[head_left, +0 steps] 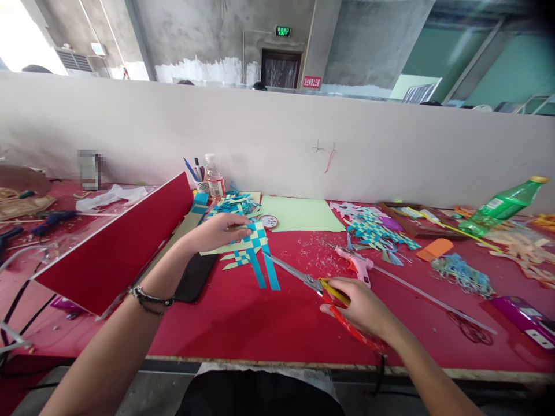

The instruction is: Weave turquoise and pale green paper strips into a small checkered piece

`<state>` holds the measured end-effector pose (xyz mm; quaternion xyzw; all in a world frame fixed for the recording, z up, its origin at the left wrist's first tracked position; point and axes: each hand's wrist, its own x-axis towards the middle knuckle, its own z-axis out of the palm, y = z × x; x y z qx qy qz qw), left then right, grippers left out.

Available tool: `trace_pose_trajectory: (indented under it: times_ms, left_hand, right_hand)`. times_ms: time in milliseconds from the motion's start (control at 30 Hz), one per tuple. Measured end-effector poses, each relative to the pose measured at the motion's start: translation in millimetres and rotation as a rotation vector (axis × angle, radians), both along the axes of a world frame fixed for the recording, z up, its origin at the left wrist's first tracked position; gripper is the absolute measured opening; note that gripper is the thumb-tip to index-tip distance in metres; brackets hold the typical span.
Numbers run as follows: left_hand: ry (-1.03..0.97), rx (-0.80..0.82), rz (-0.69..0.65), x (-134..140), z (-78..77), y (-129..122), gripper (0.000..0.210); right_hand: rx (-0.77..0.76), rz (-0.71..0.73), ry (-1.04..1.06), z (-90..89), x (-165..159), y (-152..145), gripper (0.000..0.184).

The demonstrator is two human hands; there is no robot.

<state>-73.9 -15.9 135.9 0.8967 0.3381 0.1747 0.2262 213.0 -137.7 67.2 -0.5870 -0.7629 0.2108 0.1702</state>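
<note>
My left hand pinches the upper edge of a woven paper piece, a blue and pale green checker with loose strips hanging down. In my right hand are scissors with red and yellow handles. Their blades point left, and the tips meet the piece near its hanging blue strips; whether they cut into the paper I cannot tell. Just below my left hand lies another small woven bit. A pink glue gun with a long glue stick rests beyond my right hand.
A red upright board divides the table at left. Behind stand a clear bottle and a pen cup. Pale green paper lies at the back. More woven pieces, a tilted green bottle and a purple power strip are at right.
</note>
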Motion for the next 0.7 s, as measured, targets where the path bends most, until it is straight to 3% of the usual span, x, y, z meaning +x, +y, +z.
trace_pose_trajectory:
  times_ms: [300,533,700]
  left_hand:
    - [0.015,-0.018,0.009,0.1,-4.2,3.2,0.030]
    - [-0.021,0.045,0.132,-3.7,-9.9,11.0,0.030]
    - [-0.031,0.034,0.136,-0.2,-8.6,11.7,0.029]
  right_hand:
    - [-0.005,0.012,-0.008,-1.8,3.1,1.7,0.031]
    - [0.050,-0.007,-0.044,-8.1,8.7,5.4,0.027]
    - [0.022,0.007,-0.046,-12.9,8.8,7.8,0.038]
